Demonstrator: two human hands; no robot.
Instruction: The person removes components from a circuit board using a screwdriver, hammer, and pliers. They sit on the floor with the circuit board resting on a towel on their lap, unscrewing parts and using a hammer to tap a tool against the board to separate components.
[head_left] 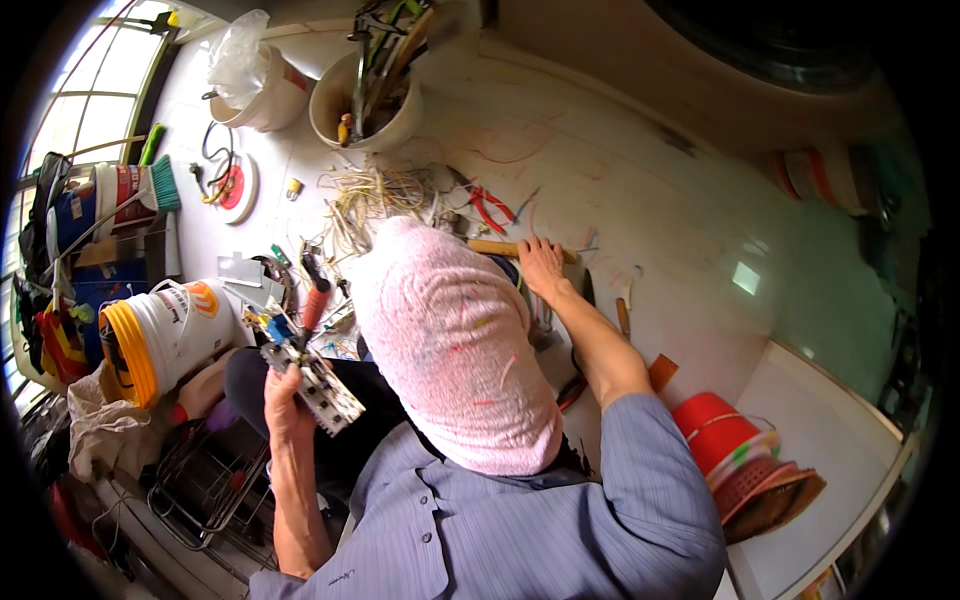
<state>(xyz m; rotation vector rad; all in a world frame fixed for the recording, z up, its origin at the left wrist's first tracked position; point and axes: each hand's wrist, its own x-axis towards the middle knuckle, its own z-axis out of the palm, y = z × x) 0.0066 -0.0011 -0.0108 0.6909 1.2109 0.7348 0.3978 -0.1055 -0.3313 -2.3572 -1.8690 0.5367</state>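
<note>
Under right fingers [541,252], wooden handle [494,247]; against left fingers [290,377], white strip [326,396].

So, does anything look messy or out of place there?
Yes: tangled wires lie in a loose heap on the floor, near the tool-filled bucket. It looks odd because strands sprawl every way instead of being bundled. Whether the white part in the left hand is damaged, I can't tell.

Daylight reaches you from the window [95,95] at ten o'clock, its panes nearly blown white. A small square glare [745,278] gleams on your floor [690,225] at three. Toward eight, you see dimmer tones. Fisheye curvature bends outer edges into black corners; your right hand [542,264] shows little blur.
</note>
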